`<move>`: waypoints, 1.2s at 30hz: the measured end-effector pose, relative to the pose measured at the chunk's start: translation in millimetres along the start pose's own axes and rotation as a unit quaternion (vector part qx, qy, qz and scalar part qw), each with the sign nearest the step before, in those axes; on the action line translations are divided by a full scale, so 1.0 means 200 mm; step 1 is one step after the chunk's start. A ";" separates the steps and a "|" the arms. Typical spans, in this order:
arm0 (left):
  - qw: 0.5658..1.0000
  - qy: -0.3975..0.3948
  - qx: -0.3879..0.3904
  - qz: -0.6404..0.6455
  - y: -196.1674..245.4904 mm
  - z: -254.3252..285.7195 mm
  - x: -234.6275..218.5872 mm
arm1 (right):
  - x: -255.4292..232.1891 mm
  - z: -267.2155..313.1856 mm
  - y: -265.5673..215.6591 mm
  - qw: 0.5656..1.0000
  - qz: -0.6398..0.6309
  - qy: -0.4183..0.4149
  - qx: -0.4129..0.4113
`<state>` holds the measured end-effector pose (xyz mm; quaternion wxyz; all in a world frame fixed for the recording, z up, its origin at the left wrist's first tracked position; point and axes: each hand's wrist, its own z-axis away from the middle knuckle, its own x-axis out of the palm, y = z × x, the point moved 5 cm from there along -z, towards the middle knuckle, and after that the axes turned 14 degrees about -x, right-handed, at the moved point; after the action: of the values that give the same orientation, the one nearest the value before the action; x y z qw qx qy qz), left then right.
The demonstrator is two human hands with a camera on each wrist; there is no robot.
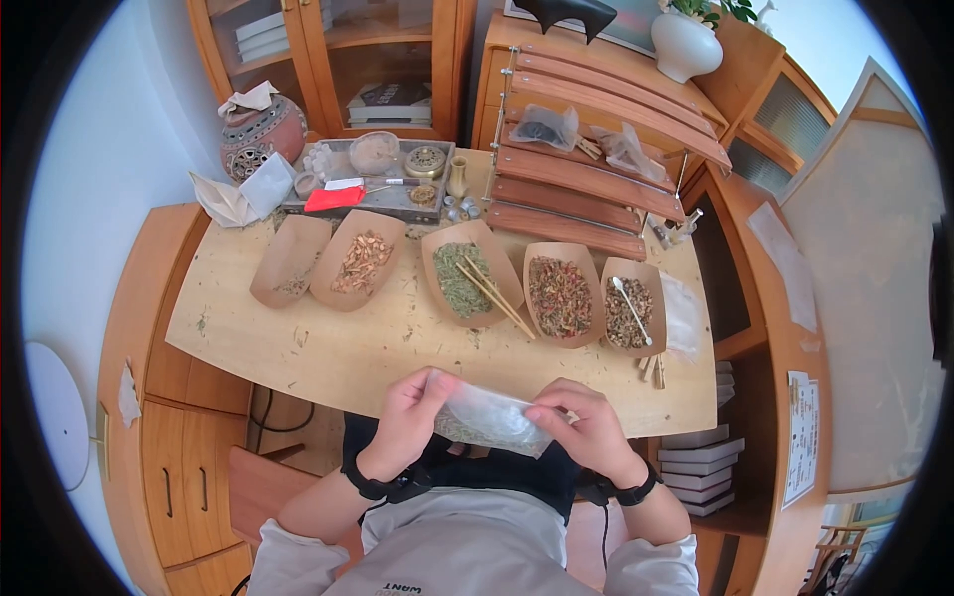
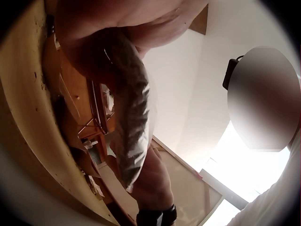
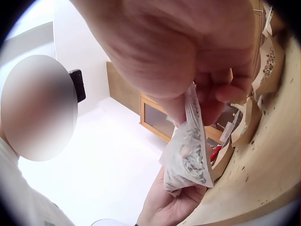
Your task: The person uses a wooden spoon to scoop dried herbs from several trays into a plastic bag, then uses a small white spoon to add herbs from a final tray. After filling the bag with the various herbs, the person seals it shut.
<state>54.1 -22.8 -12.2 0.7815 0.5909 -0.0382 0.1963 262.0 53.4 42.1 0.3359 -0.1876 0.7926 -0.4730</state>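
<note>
Translucent bag (image 1: 487,415), one, held between two hands

Left hand (image 1: 409,417): thumb and fingers pinch one end; right hand (image 1: 588,425): pinches the other. Bag: raised by the near edge of the table (image 1: 248,338), dried green bits inside. Table: carries five brown paper trays (image 1: 298,243) in a row, the middle one with green leaves (image 1: 455,290) and wooden sticks (image 1: 494,296). Behind: slatted wooden rack (image 1: 581,169)

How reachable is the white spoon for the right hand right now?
Probably yes: the spoon lies uncovered in the rightmost tray; only table and the tray's rim seem between it and the right hand. That hand pinches the bag, though, so its grip likely must come off first.
</note>
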 end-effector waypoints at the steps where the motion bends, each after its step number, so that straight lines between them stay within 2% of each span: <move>1: 0.999 0.004 -0.014 0.042 -0.01 0.00 0.00 | 0.00 0.00 0.00 1.000 0.000 -0.006 0.002; 2: 0.996 0.008 -0.029 0.085 -0.02 0.00 0.00 | 0.01 0.00 0.00 1.000 0.000 -0.011 0.003; 5: 0.998 0.043 0.014 -0.033 -0.01 0.01 0.01 | 0.03 -0.01 -0.04 0.998 -0.008 -0.056 0.015; 6: 0.998 0.050 0.004 -0.044 0.00 0.02 0.01 | 0.04 -0.01 -0.06 0.997 -0.011 -0.074 0.022; 8: 0.997 0.047 -0.012 -0.060 0.01 0.02 0.03 | 0.06 0.01 -0.03 0.998 -0.024 -0.058 -0.012; 10: 0.997 0.039 -0.003 0.059 -0.04 -0.01 0.01 | 0.06 0.02 -0.01 0.998 -0.027 -0.038 -0.028; 11: 0.990 0.047 0.003 0.131 -0.05 -0.02 0.02 | 0.05 0.02 -0.01 0.999 -0.026 -0.022 -0.004; 13: 0.972 0.003 -0.020 0.234 -0.02 0.01 0.14 | 0.03 0.03 0.00 0.999 -0.026 0.015 0.040; 14: 0.959 -0.015 -0.033 0.282 -0.02 0.03 0.18 | 0.03 0.02 0.00 0.998 -0.032 0.038 0.034; 17: 0.965 -0.132 -0.110 0.200 -0.12 0.08 0.27 | 0.07 0.03 0.01 0.998 -0.032 0.054 0.031; 21: 0.984 -0.036 -0.116 0.130 -0.10 0.09 0.31 | 0.09 0.05 0.02 0.997 -0.022 0.068 0.017; 24: 0.981 -0.009 -0.104 0.166 -0.11 0.09 0.32 | 0.08 0.07 0.01 0.998 0.012 0.040 0.051; 28: 0.973 0.045 -0.060 0.218 -0.10 0.05 0.27 | -0.13 0.13 -0.04 0.994 0.027 0.102 0.013; 29: 0.971 0.045 -0.071 0.224 -0.10 0.04 0.24 | -0.24 0.18 -0.02 0.988 0.081 0.122 0.054; 32: 0.962 0.060 -0.099 0.247 -0.11 0.03 0.18 | -0.56 0.36 0.13 0.935 0.226 0.261 0.088; 33: 0.962 0.047 -0.109 0.247 -0.11 0.03 0.17 | -0.64 0.40 0.15 0.914 0.285 0.269 0.106; 35: 0.960 0.021 -0.129 0.246 -0.11 0.03 0.15 | -0.74 0.48 0.23 0.880 0.352 0.240 0.208; 36: 0.960 0.013 -0.129 0.250 -0.12 0.03 0.15 | -0.75 0.50 0.26 0.873 0.372 0.221 0.225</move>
<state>91.2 -25.1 -22.6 0.7775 0.4543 -0.1996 0.3865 438.2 108.1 17.5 0.3365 0.3105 0.7296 -0.5080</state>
